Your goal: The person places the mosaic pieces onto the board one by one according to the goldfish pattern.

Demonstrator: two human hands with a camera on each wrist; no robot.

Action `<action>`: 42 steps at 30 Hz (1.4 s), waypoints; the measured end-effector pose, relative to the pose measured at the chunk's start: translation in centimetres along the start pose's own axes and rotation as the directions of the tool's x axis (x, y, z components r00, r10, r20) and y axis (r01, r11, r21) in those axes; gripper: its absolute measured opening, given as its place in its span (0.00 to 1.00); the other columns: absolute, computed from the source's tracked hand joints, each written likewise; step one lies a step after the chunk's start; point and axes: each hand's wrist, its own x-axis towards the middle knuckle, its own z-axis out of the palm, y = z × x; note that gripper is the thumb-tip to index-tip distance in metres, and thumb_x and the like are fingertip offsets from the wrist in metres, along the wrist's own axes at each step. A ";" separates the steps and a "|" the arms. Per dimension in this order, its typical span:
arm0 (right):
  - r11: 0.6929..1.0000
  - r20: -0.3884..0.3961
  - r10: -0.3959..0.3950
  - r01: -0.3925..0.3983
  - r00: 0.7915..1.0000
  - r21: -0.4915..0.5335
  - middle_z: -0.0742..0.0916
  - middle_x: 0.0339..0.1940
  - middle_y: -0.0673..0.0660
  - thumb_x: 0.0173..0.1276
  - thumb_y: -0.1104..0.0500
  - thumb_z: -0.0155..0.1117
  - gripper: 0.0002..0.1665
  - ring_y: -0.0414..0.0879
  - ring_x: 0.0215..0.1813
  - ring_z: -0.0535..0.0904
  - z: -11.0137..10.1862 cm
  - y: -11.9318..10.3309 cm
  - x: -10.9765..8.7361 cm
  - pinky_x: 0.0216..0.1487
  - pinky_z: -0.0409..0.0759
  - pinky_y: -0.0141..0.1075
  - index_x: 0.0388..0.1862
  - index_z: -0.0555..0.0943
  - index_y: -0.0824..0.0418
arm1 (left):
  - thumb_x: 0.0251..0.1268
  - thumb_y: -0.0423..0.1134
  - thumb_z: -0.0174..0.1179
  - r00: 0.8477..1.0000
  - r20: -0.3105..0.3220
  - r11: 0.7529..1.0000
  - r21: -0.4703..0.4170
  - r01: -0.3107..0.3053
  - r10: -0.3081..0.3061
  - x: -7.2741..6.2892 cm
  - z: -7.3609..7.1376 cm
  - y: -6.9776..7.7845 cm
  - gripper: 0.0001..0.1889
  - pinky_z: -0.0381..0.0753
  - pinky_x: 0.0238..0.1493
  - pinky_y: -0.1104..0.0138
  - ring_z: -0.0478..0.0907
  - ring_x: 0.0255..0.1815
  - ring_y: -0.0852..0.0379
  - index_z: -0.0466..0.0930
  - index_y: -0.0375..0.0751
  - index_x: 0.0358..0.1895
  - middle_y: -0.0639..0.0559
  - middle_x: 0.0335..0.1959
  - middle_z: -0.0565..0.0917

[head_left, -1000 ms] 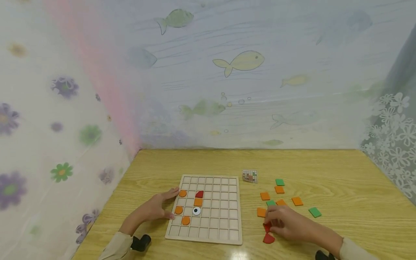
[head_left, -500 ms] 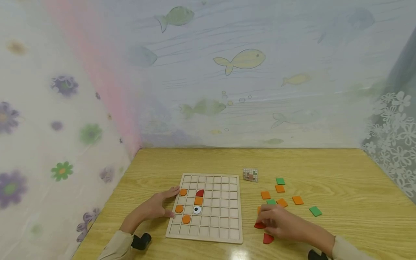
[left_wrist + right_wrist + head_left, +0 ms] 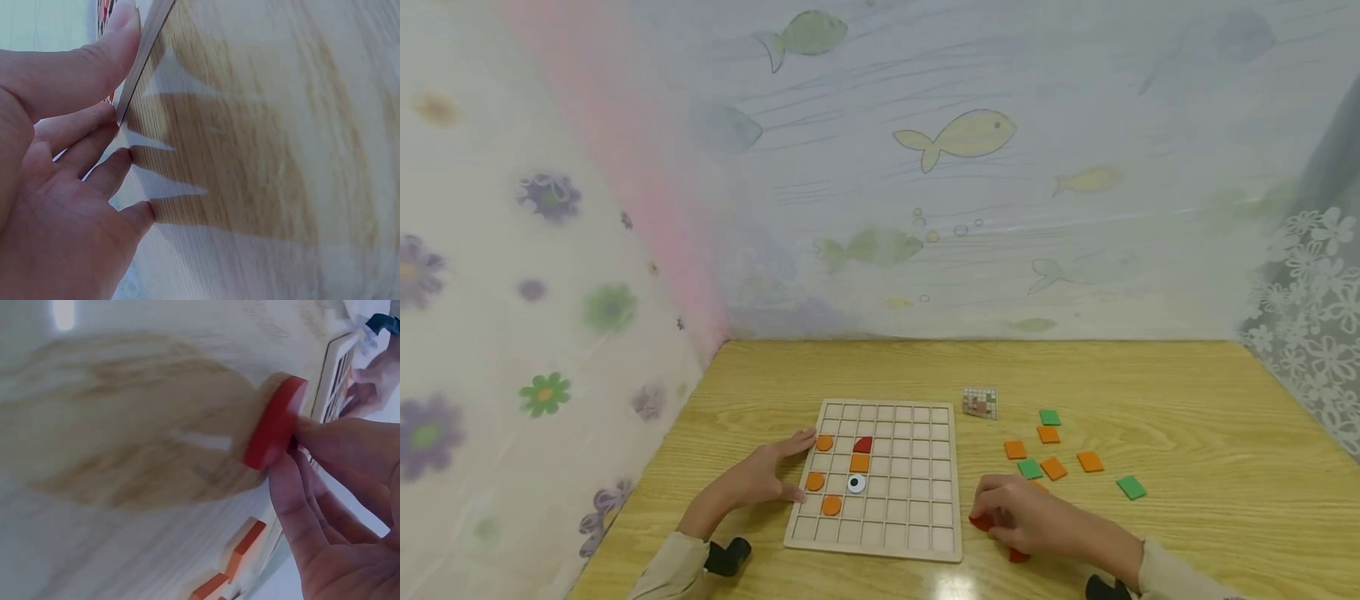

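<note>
Right hand point(image 3: 1028, 518), pinching red piece point(image 3: 278, 422), shifted toward table point(image 3: 1075, 367) left edge — left hand point(image 3: 763, 477), fingers apart, touching board point(image 3: 917, 533) left edge — keep board steady, pinch light

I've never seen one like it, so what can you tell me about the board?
The board is pale, wood-looking and roughly square, with thin raised lines forming a grid. It lies flat on the table. In its cells sit three orange discs, a red piece, an orange square and an eye piece. The left hand touches its left edge.
</note>
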 end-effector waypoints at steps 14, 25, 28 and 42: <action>0.998 0.023 0.054 -0.055 0.998 0.013 0.80 0.33 0.46 0.55 0.70 0.69 0.10 0.30 0.28 0.73 -0.2 -0.4 0.8 0.26 0.75 0.23 0.37 0.85 0.61 | 0.49 0.41 0.72 1.000 -0.009 1.000 -0.010 0.009 -0.009 0.0 -0.2 0.3 0.46 0.53 0.67 0.44 0.50 0.72 0.37 0.58 0.32 0.71 0.37 0.72 0.55; 0.997 -0.033 0.075 -0.075 0.997 0.016 0.78 0.29 0.45 0.54 0.70 0.69 0.08 0.31 0.26 0.72 0.4 -0.6 1.3 0.24 0.74 0.23 0.31 0.83 0.59 | 0.49 0.43 0.72 1.000 -0.004 1.000 -0.017 0.004 -0.004 0.0 0.1 -0.1 0.46 0.54 0.66 0.44 0.50 0.72 0.38 0.57 0.33 0.71 0.37 0.73 0.55; 0.995 -0.044 0.097 -0.096 0.994 0.027 0.78 0.29 0.45 0.54 0.70 0.68 0.08 0.32 0.26 0.72 0.5 -0.6 1.3 0.24 0.74 0.24 0.31 0.83 0.59 | 0.49 0.43 0.72 1.000 -0.004 1.000 -0.018 0.001 -0.001 0.0 0.2 -0.1 0.46 0.54 0.66 0.44 0.50 0.72 0.38 0.57 0.33 0.71 0.37 0.73 0.55; 0.995 -0.124 0.100 -0.098 0.987 0.025 0.81 0.31 0.48 0.53 0.71 0.67 0.09 0.32 0.27 0.73 0.2 -0.8 1.2 0.24 0.76 0.25 0.31 0.83 0.59 | 0.49 0.43 0.72 1.000 -0.006 1.000 -0.005 0.002 -0.002 0.1 0.2 -0.4 0.46 0.53 0.67 0.44 0.50 0.72 0.37 0.58 0.33 0.71 0.38 0.73 0.55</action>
